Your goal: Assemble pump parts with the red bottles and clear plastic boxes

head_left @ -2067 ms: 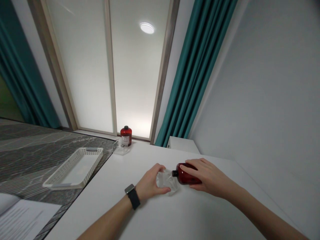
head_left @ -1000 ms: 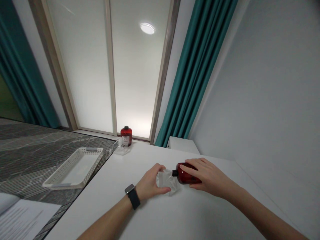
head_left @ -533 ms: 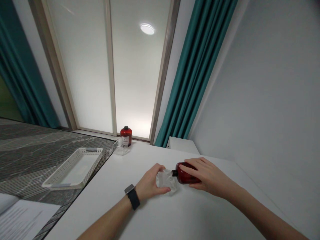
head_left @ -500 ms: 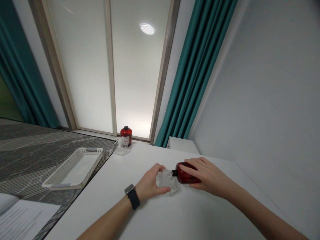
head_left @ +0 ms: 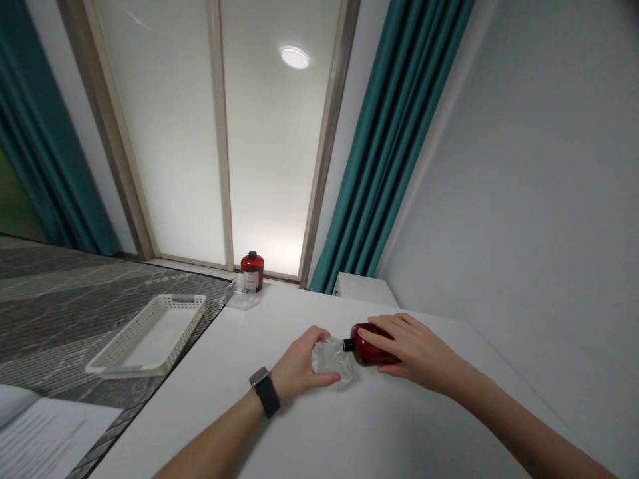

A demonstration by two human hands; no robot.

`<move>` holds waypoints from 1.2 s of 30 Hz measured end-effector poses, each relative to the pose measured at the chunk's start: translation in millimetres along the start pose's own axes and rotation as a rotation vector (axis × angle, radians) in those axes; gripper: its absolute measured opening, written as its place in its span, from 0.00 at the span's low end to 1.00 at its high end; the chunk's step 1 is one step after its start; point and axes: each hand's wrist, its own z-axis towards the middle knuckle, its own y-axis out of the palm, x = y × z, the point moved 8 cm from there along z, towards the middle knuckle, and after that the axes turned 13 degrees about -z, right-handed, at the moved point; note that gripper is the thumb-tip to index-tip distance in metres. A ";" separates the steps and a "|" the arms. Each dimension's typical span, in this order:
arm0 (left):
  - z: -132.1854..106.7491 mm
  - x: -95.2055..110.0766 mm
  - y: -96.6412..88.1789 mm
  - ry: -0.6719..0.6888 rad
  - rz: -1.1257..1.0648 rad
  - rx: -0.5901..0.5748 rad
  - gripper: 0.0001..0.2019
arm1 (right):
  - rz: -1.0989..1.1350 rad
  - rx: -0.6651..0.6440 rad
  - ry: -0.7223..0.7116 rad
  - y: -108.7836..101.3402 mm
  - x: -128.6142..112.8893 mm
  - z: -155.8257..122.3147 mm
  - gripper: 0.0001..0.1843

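My right hand point(head_left: 404, 349) is wrapped round a dark red bottle point(head_left: 367, 352), tipped on its side with its black neck point(head_left: 348, 345) pointing left. The neck sits over the right side of a clear plastic container point(head_left: 333, 362) on the white table point(head_left: 319, 432). Thumb and fingers of my left hand point(head_left: 302, 366), with a dark watch on the wrist, grip that container from the left. Whether any liquid leaves the bottle I cannot make out.
A second red bottle point(head_left: 252, 271) with a black cap stands upright at the table's far edge, behind another clear container point(head_left: 242, 295). To the left, a white basket point(head_left: 112, 370) and an open book point(head_left: 60, 436) lie on a grey patterned surface point(head_left: 64, 299).
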 end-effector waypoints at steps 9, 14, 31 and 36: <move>0.4 -1.0 -0.4 0.007 0.004 0.002 0.26 | -0.023 -0.019 -0.011 0.1 -1.2 0.9 0.36; 0.6 0.1 -0.3 -0.010 0.004 0.001 0.26 | -0.036 0.004 -0.020 -1.6 -1.7 1.5 0.35; 0.0 -0.6 -0.7 -0.006 0.008 0.003 0.26 | -0.058 0.016 -0.024 -3.4 -2.6 2.5 0.34; -0.2 -2.4 0.0 0.006 0.018 -0.003 0.27 | -0.061 0.025 -0.023 -5.2 -2.3 2.6 0.33</move>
